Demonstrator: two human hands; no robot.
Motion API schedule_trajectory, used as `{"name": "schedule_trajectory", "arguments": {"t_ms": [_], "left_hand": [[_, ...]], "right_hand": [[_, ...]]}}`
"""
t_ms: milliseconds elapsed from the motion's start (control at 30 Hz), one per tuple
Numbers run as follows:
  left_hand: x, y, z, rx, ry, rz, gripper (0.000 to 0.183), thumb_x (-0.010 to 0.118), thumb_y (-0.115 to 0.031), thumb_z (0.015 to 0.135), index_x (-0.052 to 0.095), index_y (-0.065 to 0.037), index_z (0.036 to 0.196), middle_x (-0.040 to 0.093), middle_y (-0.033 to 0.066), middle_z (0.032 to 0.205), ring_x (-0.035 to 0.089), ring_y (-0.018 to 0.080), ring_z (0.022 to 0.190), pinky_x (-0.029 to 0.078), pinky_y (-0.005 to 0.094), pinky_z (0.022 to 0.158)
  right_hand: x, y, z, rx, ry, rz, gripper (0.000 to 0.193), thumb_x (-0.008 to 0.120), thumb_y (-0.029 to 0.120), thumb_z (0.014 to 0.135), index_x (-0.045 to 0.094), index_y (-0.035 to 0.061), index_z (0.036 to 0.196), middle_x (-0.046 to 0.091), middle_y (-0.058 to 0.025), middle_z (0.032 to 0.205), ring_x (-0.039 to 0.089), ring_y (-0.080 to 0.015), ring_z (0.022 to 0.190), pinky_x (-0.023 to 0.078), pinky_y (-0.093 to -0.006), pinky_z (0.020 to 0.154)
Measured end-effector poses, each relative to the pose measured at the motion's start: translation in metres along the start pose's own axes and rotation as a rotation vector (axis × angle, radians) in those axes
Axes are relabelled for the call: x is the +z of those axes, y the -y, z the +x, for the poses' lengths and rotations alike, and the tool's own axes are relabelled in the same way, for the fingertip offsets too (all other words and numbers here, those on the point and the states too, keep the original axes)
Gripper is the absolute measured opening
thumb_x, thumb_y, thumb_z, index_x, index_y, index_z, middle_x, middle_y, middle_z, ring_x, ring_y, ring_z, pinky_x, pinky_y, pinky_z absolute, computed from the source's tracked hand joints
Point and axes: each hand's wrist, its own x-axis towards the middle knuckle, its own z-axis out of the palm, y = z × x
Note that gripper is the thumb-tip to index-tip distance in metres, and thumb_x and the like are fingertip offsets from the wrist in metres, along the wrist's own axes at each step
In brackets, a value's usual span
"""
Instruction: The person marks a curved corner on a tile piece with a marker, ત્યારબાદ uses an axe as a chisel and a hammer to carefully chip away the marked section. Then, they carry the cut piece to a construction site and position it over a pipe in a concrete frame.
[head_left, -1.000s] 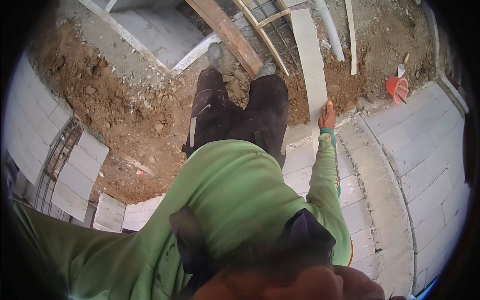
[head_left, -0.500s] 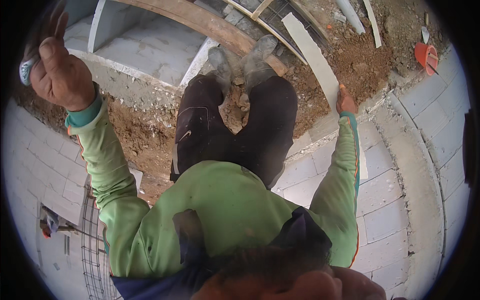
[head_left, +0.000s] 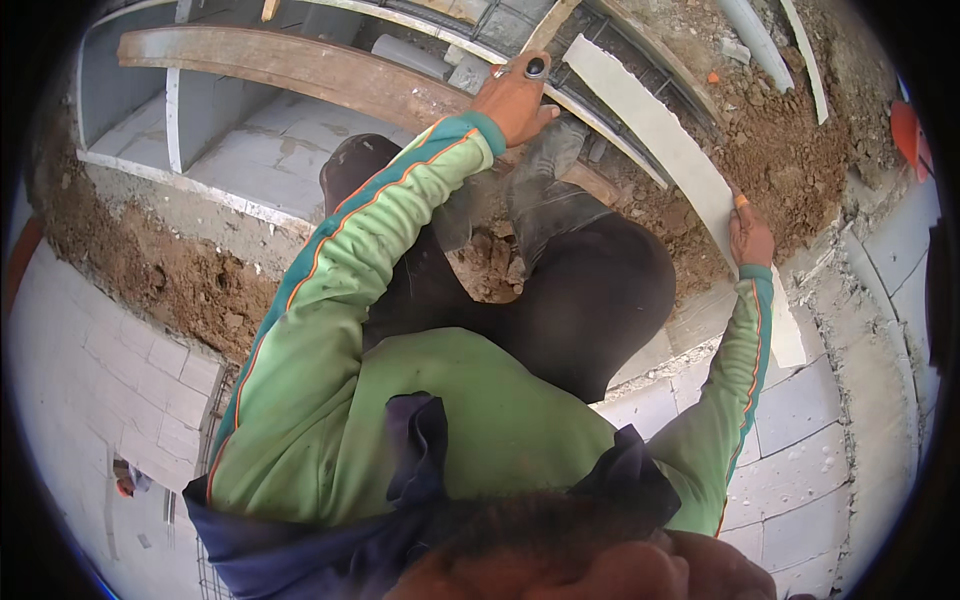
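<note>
My right hand [head_left: 751, 240] is closed around the edge of a long, pale, rough-edged strip of board [head_left: 650, 120], which slants down past my forearm. A small orange tip shows at its fingers; I cannot make out what it is. My left hand [head_left: 515, 100], with a dark-stoned ring, reaches across to the right end of a curved brown wooden plank [head_left: 290, 68]. It lies against a thin pale curved strip [head_left: 610, 130]. Its thumb sticks out, while its fingertips are hidden, so I cannot tell whether it grips anything.
Beyond my bent knees, grey partitioned compartments [head_left: 200, 110] stand at the left. A steel bar grid [head_left: 505, 28] lies behind the plank. Loose soil [head_left: 780, 165], a grey pipe [head_left: 757, 45] and an orange container [head_left: 908, 140] are at the right. Pale block paving [head_left: 790, 460] lies near me.
My left hand has swung from the far left to the curved strip in the middle. My right hand has shifted right, still with the board strip. My knees are bent more and spread wider.
</note>
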Motion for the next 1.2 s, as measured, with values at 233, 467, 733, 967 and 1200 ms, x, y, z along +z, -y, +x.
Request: {"name": "schedule_trajectory", "arguments": {"t_ms": [233,467,733,967,1200], "left_hand": [[0.05,0.065,0.072,-0.323,-0.122,-0.289,0.052,0.062,-0.038,0.087,0.06,0.003,0.119,0.042,0.0314,0.137,0.054,0.0453,0.113,0.042,0.0506,0.098],[0.073,0.109,0.115,-0.547,-0.316,-0.229,0.065,0.037,-0.051,0.096,0.065,0.008,0.098,0.061,0.0353,0.102,0.055,0.0513,0.103,0.041,0.0531,0.091],[0.061,0.098,0.126,-0.298,-0.023,0.088,0.105,0.058,-0.071,0.078,0.041,0.017,0.133,0.052,0.0366,0.126,0.052,0.0474,0.118,0.042,0.0462,0.102],[0.042,0.109,0.146,-0.313,0.029,-0.191,0.115,0.079,-0.067,0.06,0.044,0.017,0.129,0.053,0.0353,0.126,0.055,0.0412,0.117,0.045,0.0418,0.1],[0.041,0.126,0.155,-0.343,0.038,-0.514,0.118,0.09,-0.05,0.057,0.032,0.028,0.124,0.059,0.0315,0.116,0.061,0.0305,0.106,0.05,0.0378,0.093]], "right_hand": [[0.004,-0.048,-0.057,0.106,-0.146,-0.124,0.041,0.051,0.017,0.092,0.055,0.0233,0.132,0.064,-0.0162,0.105,0.062,-0.0371,0.096,0.051,-0.0434,0.08],[0.025,-0.057,-0.139,0.31,-0.228,-0.059,0.04,0.05,0.015,0.092,0.057,0.0195,0.131,0.065,-0.0175,0.105,0.064,-0.0369,0.095,0.051,-0.0412,0.081],[0.084,-0.028,-0.19,0.501,-0.211,0.109,0.041,0.047,0.019,0.092,0.056,0.0167,0.133,0.065,-0.0223,0.108,0.063,-0.038,0.102,0.05,-0.0407,0.086],[0.115,-0.027,-0.206,0.598,-0.214,0.131,0.042,0.048,0.016,0.091,0.057,0.0172,0.132,0.066,-0.0215,0.106,0.065,-0.0377,0.098,0.051,-0.0403,0.084],[0.104,-0.05,-0.223,0.516,-0.27,0.045,0.041,0.048,0.017,0.092,0.057,0.0193,0.132,0.066,-0.0198,0.105,0.065,-0.0365,0.095,0.051,-0.0405,0.083]]}}
